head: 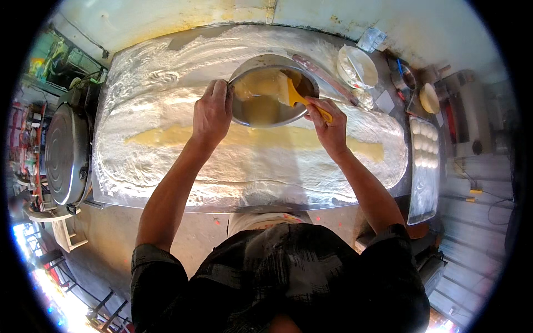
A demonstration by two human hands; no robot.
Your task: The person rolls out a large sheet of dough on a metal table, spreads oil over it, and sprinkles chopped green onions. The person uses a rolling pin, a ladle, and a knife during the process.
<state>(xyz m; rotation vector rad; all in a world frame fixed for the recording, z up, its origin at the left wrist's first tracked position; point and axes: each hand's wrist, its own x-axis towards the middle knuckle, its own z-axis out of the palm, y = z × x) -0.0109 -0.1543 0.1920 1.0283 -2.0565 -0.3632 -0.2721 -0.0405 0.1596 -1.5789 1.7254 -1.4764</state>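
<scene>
My left hand point(211, 112) grips the left rim of a metal bowl point(266, 61), tilted towards me above the table. Inside the bowl is a yellowish, oily-looking liquid point(260, 110). My right hand point(331, 127) holds the yellow handle of a brush point(295, 95) at the bowl's right side. The brush head, with pale bristles, is inside the bowl. Beneath lies a long, wide sheet of floured dough point(250, 170) across the table. A glossy yellow strip point(166, 136) runs lengthwise along it, partly hidden by the bowl and my hands.
Behind the bowl's right side lies a rolling pin point(322, 77). A white bowl point(341, 68) holds a scraper. At right is a metal tray point(424, 191) with several dough balls. A round metal-lidded electric pan point(64, 154) stands left, above a wooden stool point(62, 235). A wall point(316, 14) borders the far edge.
</scene>
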